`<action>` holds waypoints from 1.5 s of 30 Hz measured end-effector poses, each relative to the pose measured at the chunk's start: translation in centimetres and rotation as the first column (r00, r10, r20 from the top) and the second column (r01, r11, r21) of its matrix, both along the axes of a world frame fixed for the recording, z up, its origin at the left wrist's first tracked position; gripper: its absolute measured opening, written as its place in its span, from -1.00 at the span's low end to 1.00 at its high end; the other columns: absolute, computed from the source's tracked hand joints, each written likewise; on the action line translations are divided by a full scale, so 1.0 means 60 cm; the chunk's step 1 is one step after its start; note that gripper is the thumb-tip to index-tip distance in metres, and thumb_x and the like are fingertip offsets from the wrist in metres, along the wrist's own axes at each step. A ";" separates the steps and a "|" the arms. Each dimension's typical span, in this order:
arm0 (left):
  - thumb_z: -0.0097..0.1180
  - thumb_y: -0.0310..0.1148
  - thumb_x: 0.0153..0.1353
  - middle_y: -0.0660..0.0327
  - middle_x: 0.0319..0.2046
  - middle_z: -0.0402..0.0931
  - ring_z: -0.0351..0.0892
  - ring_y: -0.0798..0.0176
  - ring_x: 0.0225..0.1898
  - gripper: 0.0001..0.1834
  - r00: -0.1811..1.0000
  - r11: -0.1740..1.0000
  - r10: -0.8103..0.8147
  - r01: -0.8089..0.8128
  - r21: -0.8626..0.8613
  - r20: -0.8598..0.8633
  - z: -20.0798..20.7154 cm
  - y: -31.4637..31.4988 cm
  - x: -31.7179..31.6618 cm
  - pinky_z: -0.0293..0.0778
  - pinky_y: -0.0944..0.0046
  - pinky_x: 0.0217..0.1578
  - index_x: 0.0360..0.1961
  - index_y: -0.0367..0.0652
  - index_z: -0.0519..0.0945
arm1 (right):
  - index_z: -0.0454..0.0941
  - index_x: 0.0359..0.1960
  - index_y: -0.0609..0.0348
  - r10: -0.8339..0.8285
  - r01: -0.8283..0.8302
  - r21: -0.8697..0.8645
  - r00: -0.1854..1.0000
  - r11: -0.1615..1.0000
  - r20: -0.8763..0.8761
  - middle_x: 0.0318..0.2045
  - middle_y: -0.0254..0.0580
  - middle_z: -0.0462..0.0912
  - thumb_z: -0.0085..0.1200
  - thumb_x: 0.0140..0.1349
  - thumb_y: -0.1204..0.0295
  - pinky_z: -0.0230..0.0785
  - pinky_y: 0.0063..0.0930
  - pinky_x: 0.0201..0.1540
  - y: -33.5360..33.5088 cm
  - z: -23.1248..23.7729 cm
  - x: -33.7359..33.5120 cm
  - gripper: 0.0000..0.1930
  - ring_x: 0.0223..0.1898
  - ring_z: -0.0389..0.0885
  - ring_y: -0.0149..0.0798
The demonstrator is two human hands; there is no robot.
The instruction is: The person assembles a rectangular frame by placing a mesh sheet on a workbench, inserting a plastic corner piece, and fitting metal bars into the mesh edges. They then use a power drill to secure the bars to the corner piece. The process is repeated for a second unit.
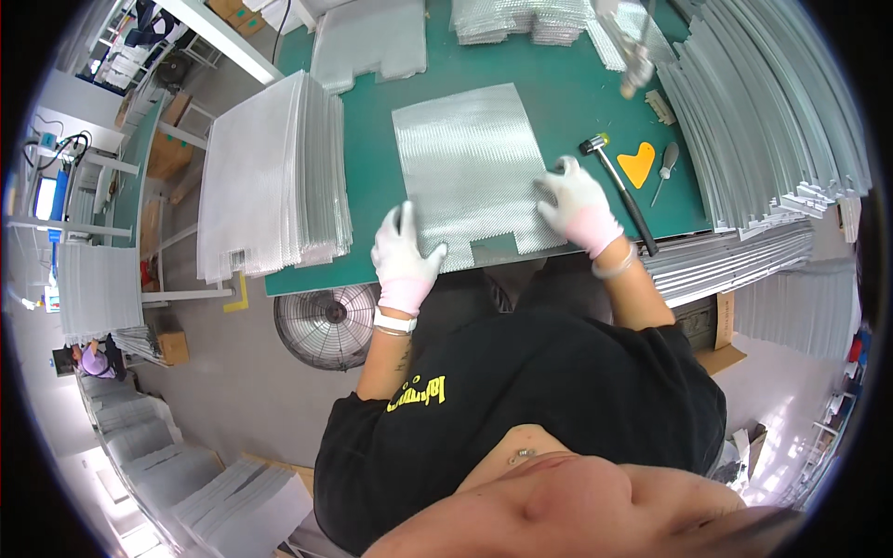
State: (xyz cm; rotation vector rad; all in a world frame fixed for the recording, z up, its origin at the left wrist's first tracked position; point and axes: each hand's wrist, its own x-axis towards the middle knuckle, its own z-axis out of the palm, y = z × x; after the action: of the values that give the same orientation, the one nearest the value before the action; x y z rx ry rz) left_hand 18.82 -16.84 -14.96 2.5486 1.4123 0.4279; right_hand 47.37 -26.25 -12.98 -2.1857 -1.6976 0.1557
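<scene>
A silvery metal mesh sheet (473, 163) with a notch in its near edge lies flat on the green work table (372, 139). My left hand (404, 256), in a white glove with a pink cuff, rests by the sheet's near left corner. Its thumb and fingers are spread apart at the edge. At the right edge is my right hand (579, 205), gloved alike, its fingers bent but apart and touching the sheet's side. Neither hand visibly pinches the sheet. The undersides of the fingers are hidden.
Stacks of mesh sheets stand at the left (260, 177) and right (767, 112). Right of the sheet lie a black-handled hammer (625, 191), a yellow scraper (637, 166) and a screwdriver (667, 169). More mesh (372, 42) lies at the back. A floor fan (330, 321) stands below the table's near edge.
</scene>
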 end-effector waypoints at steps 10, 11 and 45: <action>0.20 0.03 0.17 -0.02 0.32 0.30 0.11 -0.25 0.41 -0.36 0.974 0.977 -0.211 0.212 -0.001 -0.076 -0.002 0.050 0.008 -0.18 -0.38 0.41 0.20 -0.10 0.53 | 0.55 0.13 0.18 -0.586 0.587 0.006 0.808 0.810 0.056 0.04 0.12 0.65 0.14 0.22 0.03 0.45 -0.07 0.16 0.362 0.129 0.369 -0.43 0.11 0.60 0.09; 0.21 0.03 0.17 -0.04 0.33 0.26 0.10 -0.26 0.41 -0.34 0.981 0.980 -0.191 0.193 0.057 -0.039 0.004 0.043 0.007 -0.18 -0.38 0.41 0.21 -0.11 0.51 | 0.53 0.15 0.17 -0.539 0.547 -0.055 0.834 0.835 0.119 0.04 0.15 0.65 0.14 0.21 0.02 0.46 -0.06 0.16 0.369 0.134 0.373 -0.42 0.12 0.60 0.10; 0.30 -0.20 0.07 -0.17 0.36 0.19 0.15 -0.30 0.36 -0.29 0.944 0.992 -0.123 0.115 0.045 0.305 -0.001 -0.011 -0.036 0.03 -0.23 0.37 0.25 -0.24 0.42 | 0.71 -0.09 0.22 -0.464 0.466 -0.079 0.885 0.881 0.044 -0.10 0.05 0.73 0.20 0.09 -0.04 0.52 -0.19 0.05 0.375 0.166 0.306 -0.44 -0.05 0.71 0.04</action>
State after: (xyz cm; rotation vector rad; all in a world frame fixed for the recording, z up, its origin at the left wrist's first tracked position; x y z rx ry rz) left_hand 16.65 -17.51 -15.00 2.4368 1.1414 0.7876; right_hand 65.71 -3.75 -3.00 -2.5982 -1.1430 0.0768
